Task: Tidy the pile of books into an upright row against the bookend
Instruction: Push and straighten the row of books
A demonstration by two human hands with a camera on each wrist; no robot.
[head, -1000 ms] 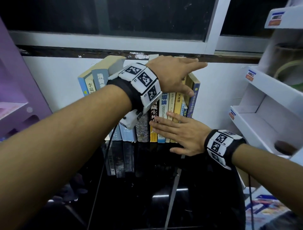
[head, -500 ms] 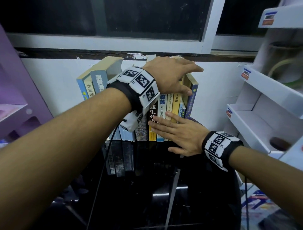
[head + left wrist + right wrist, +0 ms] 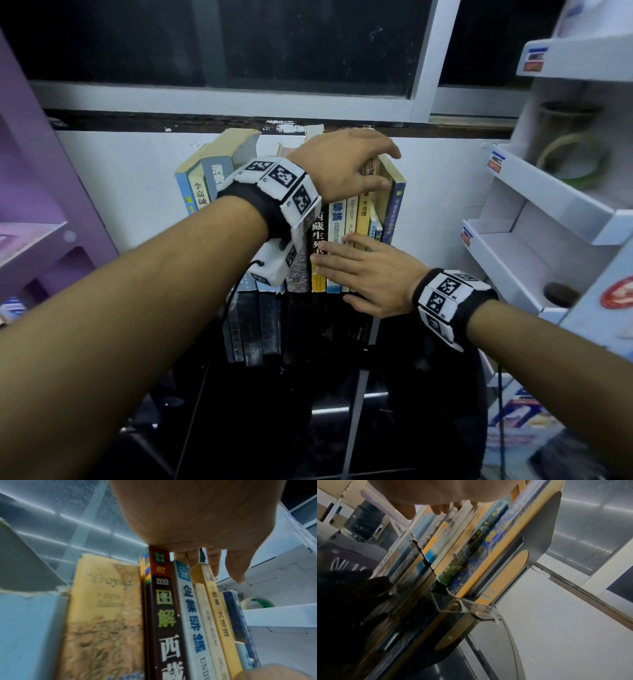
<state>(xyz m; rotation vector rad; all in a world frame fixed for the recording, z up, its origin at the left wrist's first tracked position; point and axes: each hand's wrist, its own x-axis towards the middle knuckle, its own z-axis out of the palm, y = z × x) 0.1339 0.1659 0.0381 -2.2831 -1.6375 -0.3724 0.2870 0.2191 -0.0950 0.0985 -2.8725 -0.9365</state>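
Note:
A row of books (image 3: 337,222) stands spine-out on a glossy black table (image 3: 308,411) against the white wall. My left hand (image 3: 387,171) lies on the tops at the right end. Its fingers (image 3: 193,557) hook down behind a yellow book (image 3: 217,601) and its thumb lies at the front. My right hand (image 3: 346,263) is flat, with straight fingers pressed against the lower spines. A grey metal bookend (image 3: 542,527) stands against the last blue book (image 3: 479,555) on the right. At the left end, two books (image 3: 212,171) lean.
A white tiered rack (image 3: 548,205) stands close on the right and holds a tape roll (image 3: 575,157). A purple shelf unit (image 3: 34,205) is on the left. The dark window sill (image 3: 205,120) runs just above the books. Magazines (image 3: 513,421) lie at the lower right.
My left hand's fingers have bent from straight to hooked over the book tops. The rightmost books now stand straighter. My right hand stays flat on the spines.

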